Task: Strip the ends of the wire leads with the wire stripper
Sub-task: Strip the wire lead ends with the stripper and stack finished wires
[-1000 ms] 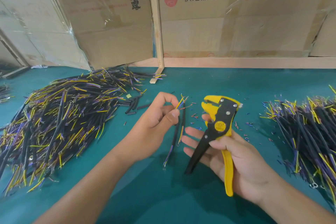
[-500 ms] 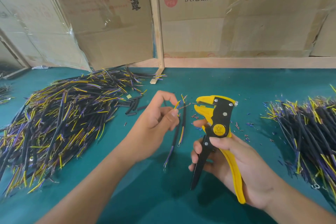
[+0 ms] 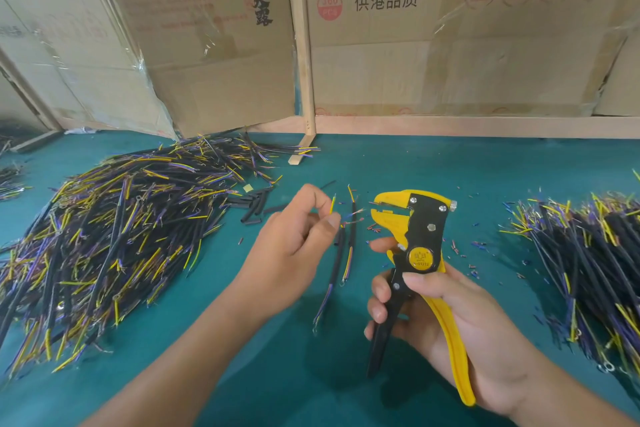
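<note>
Fingers (image 3: 329,218) of the left hand (image 3: 291,253) pinch two wire leads (image 3: 341,253), which hang above the teal tabletop (image 3: 398,163). Right hand (image 3: 446,322) grips the wire stripper (image 3: 415,253) by its handles, jaws parted just beside the leads' bare ends. Wire piles lie left (image 3: 104,236) and right (image 3: 588,270).

Wire stripper (image 3: 420,243) yellow and black, round yellow badge at pivot, one handle yellow, one black. Wire leads (image 3: 341,253) black-sleeved with yellow and purple cores; both piles (image 3: 114,239) same black/yellow/purple mix. Table (image 3: 415,163) teal, cardboard boxes (image 3: 450,45) brown with red stamps, black print.
</note>
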